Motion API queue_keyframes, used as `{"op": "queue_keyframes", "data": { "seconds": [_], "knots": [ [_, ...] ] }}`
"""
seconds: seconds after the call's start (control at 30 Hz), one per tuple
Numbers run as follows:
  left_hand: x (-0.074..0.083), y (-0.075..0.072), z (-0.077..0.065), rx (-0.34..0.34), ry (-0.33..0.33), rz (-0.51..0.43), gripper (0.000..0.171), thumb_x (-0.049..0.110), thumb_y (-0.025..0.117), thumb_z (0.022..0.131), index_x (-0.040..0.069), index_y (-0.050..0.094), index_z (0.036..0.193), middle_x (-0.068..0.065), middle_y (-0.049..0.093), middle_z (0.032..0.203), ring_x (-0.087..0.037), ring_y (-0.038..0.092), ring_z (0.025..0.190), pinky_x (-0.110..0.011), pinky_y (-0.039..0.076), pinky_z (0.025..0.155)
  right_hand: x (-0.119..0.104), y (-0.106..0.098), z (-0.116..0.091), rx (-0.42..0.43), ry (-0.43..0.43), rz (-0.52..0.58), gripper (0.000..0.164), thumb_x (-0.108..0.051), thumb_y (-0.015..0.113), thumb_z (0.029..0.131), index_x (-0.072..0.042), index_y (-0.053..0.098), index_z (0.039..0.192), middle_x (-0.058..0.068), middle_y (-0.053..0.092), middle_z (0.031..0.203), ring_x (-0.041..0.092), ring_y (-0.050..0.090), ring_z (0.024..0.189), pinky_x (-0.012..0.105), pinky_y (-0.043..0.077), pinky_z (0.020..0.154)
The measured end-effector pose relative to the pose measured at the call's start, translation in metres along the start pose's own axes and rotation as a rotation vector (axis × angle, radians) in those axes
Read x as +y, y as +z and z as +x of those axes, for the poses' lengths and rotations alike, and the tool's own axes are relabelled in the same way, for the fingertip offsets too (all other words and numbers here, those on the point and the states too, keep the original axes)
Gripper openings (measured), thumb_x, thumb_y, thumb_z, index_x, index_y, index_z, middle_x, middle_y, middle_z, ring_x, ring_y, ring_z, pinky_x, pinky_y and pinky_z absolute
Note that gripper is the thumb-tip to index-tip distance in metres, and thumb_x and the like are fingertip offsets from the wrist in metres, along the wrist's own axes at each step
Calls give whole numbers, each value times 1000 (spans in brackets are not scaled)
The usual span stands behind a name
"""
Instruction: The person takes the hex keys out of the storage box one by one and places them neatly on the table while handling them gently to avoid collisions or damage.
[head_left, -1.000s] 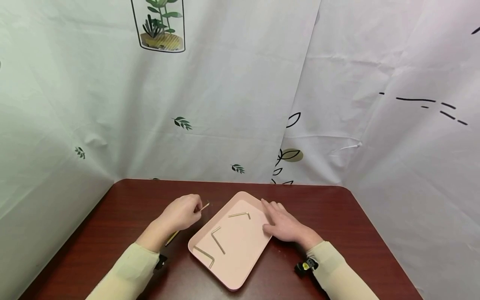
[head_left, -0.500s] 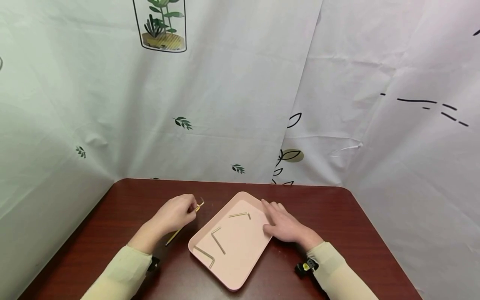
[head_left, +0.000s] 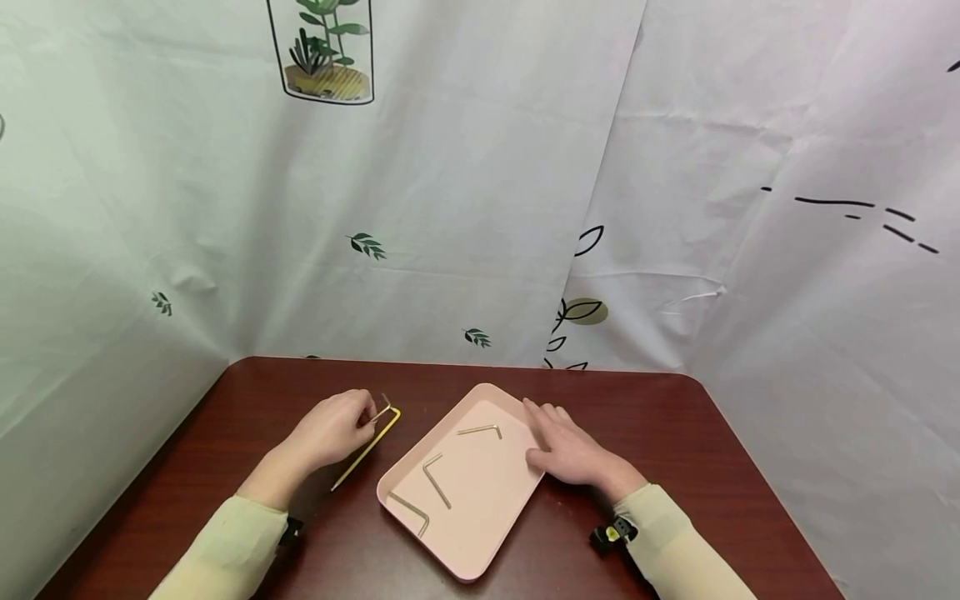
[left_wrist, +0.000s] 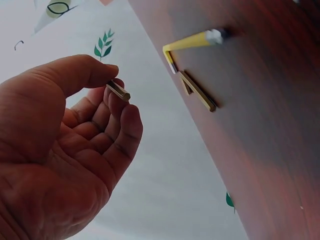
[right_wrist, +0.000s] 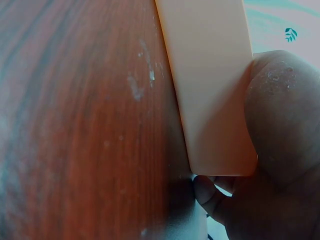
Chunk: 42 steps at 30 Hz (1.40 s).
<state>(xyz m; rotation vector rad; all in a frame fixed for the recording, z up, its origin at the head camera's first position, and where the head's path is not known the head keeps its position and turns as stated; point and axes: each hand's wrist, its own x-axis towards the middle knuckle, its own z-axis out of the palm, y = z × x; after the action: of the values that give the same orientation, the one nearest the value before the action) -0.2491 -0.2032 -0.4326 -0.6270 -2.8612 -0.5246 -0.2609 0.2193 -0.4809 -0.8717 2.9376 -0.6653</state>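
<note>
My left hand (head_left: 330,427) is above the table, left of the tray, pinching a brass-coloured hex key (left_wrist: 118,91) between thumb and fingertips; most of the key is hidden. Just right of that hand a yellow hex key (head_left: 366,451) lies on the table. Another brass-coloured hex key (left_wrist: 199,92) lies by its short arm in the left wrist view. The pink tray (head_left: 491,552) sits at an angle, with three hex keys (head_left: 437,483) inside. My right hand (head_left: 570,443) holds the tray's right side, thumb over the rim and fingers along the outside.
The dark red-brown table (head_left: 660,467) carries everything. A pale patterned cloth (head_left: 465,208) hangs behind its far edge and along both sides. Small camera mounts sit at both wrists.
My left hand has drawn back to the left with its hex key, away from the tray, uncovering the yellow hex key. The right hand and tray stay put.
</note>
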Motion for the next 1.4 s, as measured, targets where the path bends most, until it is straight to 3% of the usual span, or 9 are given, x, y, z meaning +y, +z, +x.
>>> {"op": "queue_keyframes", "data": {
  "seconds": [0.87,1.17,1.4],
  "knots": [
    [-42,2,-11,-40,-52,-10,13,4,77,91,8,65,94,1,59,84,-15,52,72,-39,49,68,1,0,0,-8,0,-3,86,-25,66,97,2,32,172,16,55,138,31,47,125,50,45,108],
    [-50,2,-12,-69,-69,-9,12,4,77,90,9,66,93,1,60,83,-15,53,72,-40,49,68,1,0,0,0,-12,3,87,-24,66,96,4,33,170,17,55,136,33,48,123,51,45,108],
    [-50,-1,-12,-91,-69,7,12,3,77,92,9,67,91,2,60,82,-15,53,71,-40,49,68,2,0,-1,-5,-7,5,87,-26,66,96,3,32,171,20,54,143,33,48,128,52,44,110]
  ]
}}
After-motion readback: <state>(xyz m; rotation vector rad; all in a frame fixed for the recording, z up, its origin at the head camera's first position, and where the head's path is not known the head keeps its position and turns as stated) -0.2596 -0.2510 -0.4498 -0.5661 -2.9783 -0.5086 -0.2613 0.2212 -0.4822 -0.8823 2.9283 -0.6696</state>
